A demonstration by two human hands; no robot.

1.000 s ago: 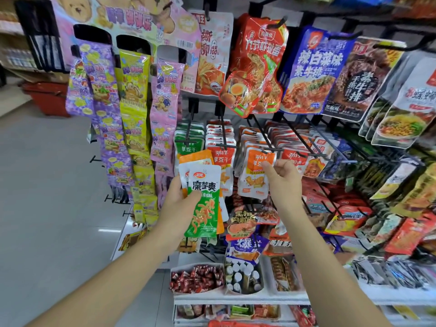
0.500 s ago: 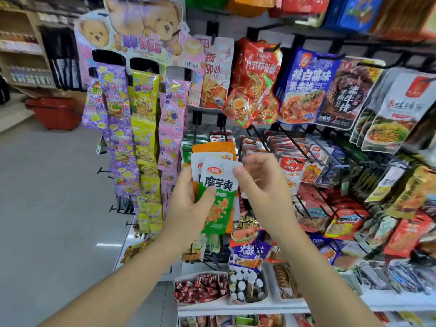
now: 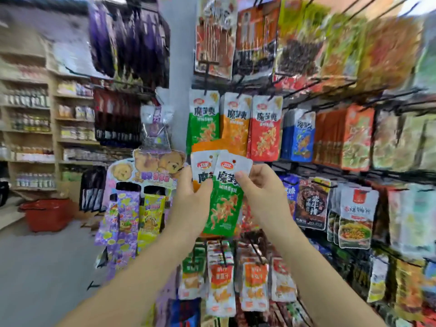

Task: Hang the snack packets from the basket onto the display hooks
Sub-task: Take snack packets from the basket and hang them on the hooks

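Far left, on the floor: red plastic shopping basket (image 3: 47, 214), well apart from the hands. Wooden shelves of bottles (image 3: 30, 119) behind it, blurred.

Left of centre: cardboard bear-topped display (image 3: 151, 166) with purple and yellow candy strips hanging down.

Centre: left hand (image 3: 193, 204) grips a small fan of packets, thumb pressed across their fronts. Front one is a green foil snack packet with white top (image 3: 224, 204); a second white-topped packet (image 3: 201, 166) and an orange one (image 3: 205, 146) sit behind it. All are held in the air before the rack, on no hook.

Right hand (image 3: 262, 192) pinches the green packet's upper right edge, thumb in front, fingers curled behind.

Just above: matching green (image 3: 204, 123), orange (image 3: 236, 123) and red (image 3: 265, 128) packets hang side by side on black wire hooks (image 3: 207, 67).

Right: blue packets (image 3: 299, 135), then blurred rows.
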